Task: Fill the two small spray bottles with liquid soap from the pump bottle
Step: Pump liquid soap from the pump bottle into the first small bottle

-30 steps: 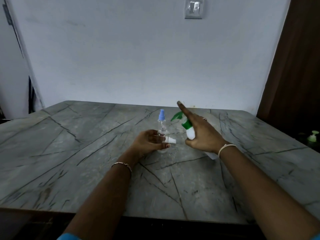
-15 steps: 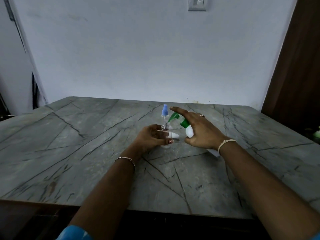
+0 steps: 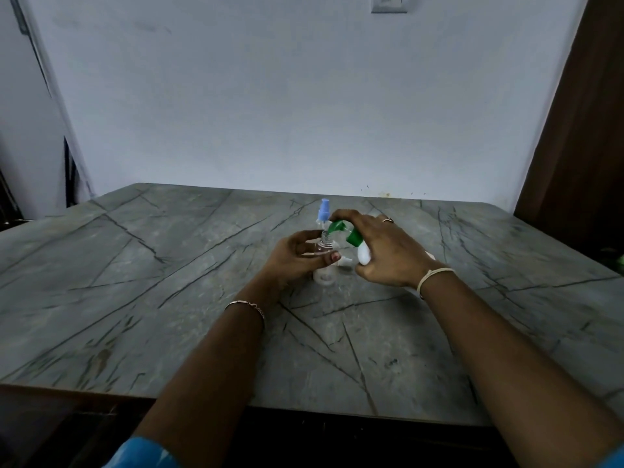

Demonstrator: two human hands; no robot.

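Centrally on the grey marble table [image 3: 169,298], a small clear spray bottle [image 3: 325,248] stands upright with its neck uncovered. The left hand [image 3: 292,260] grips it from 9 o'clock, fingers and thumb curled round its body. A small white cap piece [image 3: 344,261] juts out by the thumb tip at 4 o'clock; whether the hand holds it I cannot tell. Just behind, at 12 o'clock, stands the second spray bottle [image 3: 323,212] with its blue spray top on. At 3 o'clock the right hand [image 3: 388,253] wraps round the white pump bottle [image 3: 364,257], which is tilted, and the forefinger lies over the green pump head [image 3: 337,227]. The nozzle sits just above the open neck. Each wrist wears a bracelet, and a wall switch [image 3: 388,4] hangs at far 12 o'clock.
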